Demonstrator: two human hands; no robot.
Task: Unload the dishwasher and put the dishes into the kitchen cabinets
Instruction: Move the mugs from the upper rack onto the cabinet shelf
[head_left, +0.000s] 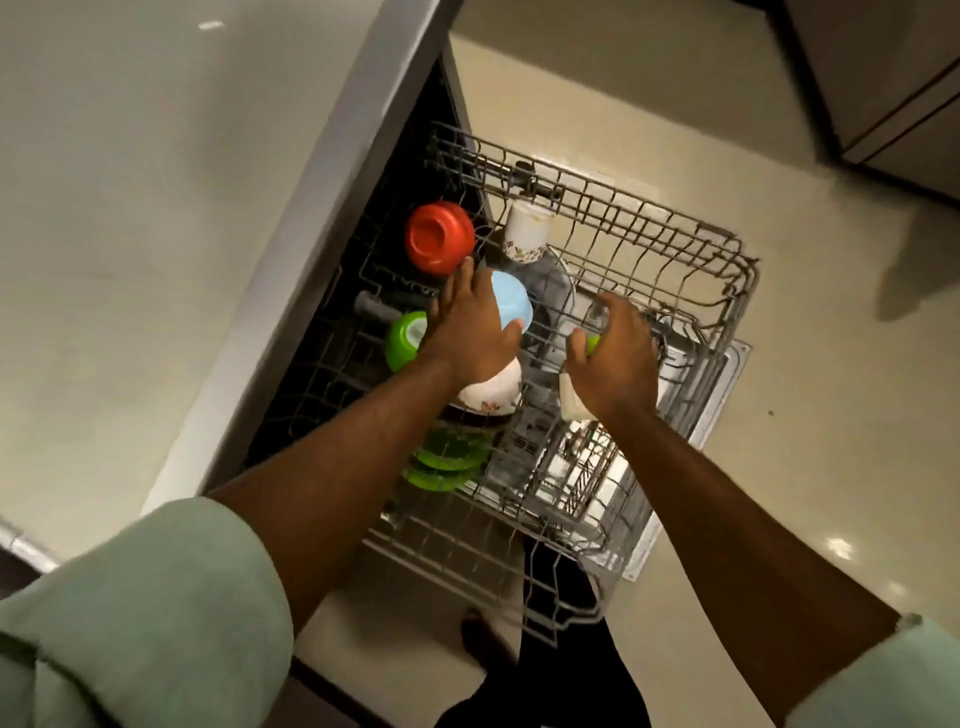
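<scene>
The dishwasher's upper wire rack (675, 260) is pulled out over the open door. My left hand (470, 332) is wrapped around an upturned light blue bowl (511, 299) in the rack. My right hand (615, 356) is curled over a small green object (592, 343), mostly hidden under the palm, with a white piece (571, 402) below the wrist. An upturned red bowl (439, 236), a white floral cup (527, 231), a green cup (405, 340), a white floral bowl (493, 395) and green plates (447, 462) also sit in the rack.
A pale countertop (156, 234) runs along the left above the dishwasher. The cream tiled floor (779, 467) lies to the right. Dark-edged cabinet fronts (893, 104) are at the top right. My foot (483, 639) stands below the rack.
</scene>
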